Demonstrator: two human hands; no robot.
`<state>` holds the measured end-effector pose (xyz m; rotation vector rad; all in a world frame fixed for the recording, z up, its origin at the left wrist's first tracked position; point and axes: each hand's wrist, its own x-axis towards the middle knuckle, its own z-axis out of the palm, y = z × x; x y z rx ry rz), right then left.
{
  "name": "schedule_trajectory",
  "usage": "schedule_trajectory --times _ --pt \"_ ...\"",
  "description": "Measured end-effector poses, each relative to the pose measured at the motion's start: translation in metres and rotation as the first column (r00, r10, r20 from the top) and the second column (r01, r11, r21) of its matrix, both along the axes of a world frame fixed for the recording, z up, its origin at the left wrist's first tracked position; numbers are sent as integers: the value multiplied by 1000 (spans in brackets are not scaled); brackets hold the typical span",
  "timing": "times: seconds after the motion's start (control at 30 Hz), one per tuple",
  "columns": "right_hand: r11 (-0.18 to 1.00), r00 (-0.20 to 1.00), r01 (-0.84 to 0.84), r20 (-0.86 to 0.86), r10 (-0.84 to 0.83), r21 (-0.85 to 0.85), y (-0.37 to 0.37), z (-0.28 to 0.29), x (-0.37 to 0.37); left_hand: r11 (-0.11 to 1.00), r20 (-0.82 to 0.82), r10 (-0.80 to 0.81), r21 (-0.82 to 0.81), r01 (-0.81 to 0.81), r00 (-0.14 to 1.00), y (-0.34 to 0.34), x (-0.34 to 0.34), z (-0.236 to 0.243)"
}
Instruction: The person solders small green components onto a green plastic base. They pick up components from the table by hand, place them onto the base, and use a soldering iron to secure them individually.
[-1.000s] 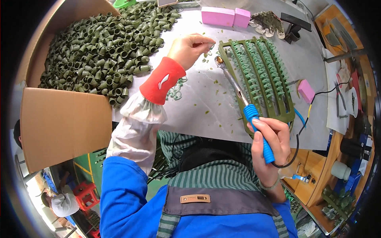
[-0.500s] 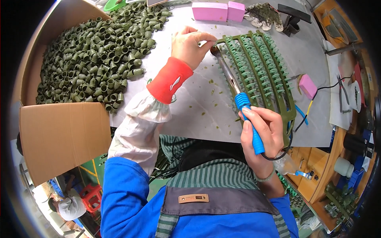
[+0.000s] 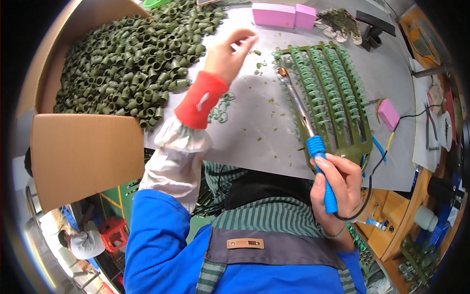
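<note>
My right hand point(image 3: 339, 182) grips the blue handle of a soldering iron point(image 3: 322, 169). Its metal shaft runs up the left edge of a green plastic frame point(image 3: 338, 98), which has rows of small parts and lies on the grey table point(image 3: 254, 137). The tip rests near the frame's top left corner. My left hand point(image 3: 229, 51), with a red wristband, hovers left of the frame, between it and a large pile of olive-green ribbed parts point(image 3: 132, 63). Its fingers point right and are seen from the back. Whether they pinch anything is hidden.
A cardboard box flap point(image 3: 88, 157) stands at the table's left front. Pink blocks point(image 3: 281, 14) lie at the back and a small pink block point(image 3: 389, 113) right of the frame. Loose green rings point(image 3: 220, 110) and crumbs dot the table. Tools and wires sit at the right.
My left hand has drawn back from the frame's top left corner toward the pile. My right hand keeps the iron along the frame's left edge.
</note>
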<state>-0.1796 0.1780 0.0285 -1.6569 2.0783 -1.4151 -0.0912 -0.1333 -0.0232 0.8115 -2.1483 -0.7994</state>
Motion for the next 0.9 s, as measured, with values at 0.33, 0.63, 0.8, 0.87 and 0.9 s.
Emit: schedule_trajectory --times 0.33,0.63,0.8,0.87,0.9 --pt "999 1000 -24 -9 23 -26 13 5 6 996 452 -57 -35 81 890 42 82 -17" --pt "999 1000 -13 -26 12 -47 18 6 9 895 374 56 -429 119 926 64 89 -31" --pt "999 999 -21 -36 19 -44 19 7 9 946 349 91 -322 28 933 75 90 -19" --pt "999 999 -27 -28 26 -43 19 8 9 979 421 69 -201 18 905 78 90 -20" --pt "998 999 -32 -26 31 -45 19 8 9 967 433 49 -245 65 900 78 89 -27"
